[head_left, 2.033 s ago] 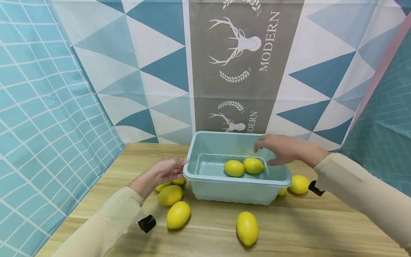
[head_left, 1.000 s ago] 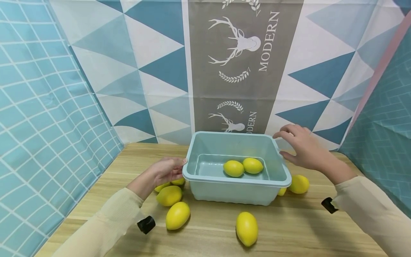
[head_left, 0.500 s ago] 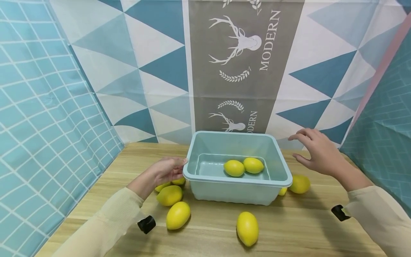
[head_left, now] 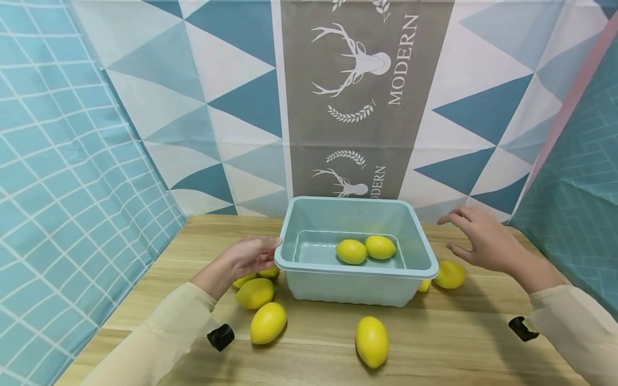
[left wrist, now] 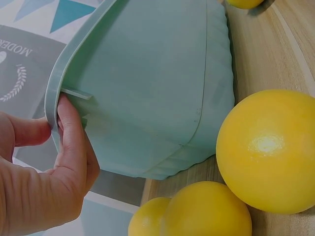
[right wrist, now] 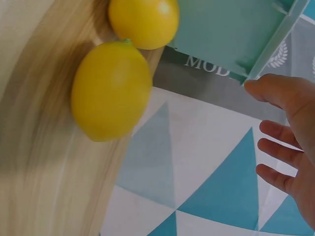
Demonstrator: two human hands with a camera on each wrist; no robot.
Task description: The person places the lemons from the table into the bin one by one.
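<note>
A pale blue-green plastic basin (head_left: 345, 287) stands on the wooden table with two lemons inside, one lemon (head_left: 351, 252) touching the other lemon (head_left: 380, 247). My left hand (head_left: 251, 256) pinches the basin's left rim, thumb on top and fingers beneath, as the left wrist view shows. To the right of the basin my right hand (head_left: 487, 241) hovers with nothing in it, its fingers loosely bent and spread. Below that hand a lemon (head_left: 450, 274) lies on the table, beside another lemon (right wrist: 143, 22) that the basin partly hides in the head view.
Several lemons lie left of the basin, among them a near lemon (head_left: 268, 323) and one behind it (head_left: 255, 293). A single lemon (head_left: 372, 342) lies in front of the basin. Patterned cloth (head_left: 241, 123) hangs behind the table (head_left: 318, 354), with tiled-pattern cloth at both sides.
My right hand has moved from above the basin's interior out past its right rim and slightly down towards the lemon there. My left hand keeps its grip on the rim.
</note>
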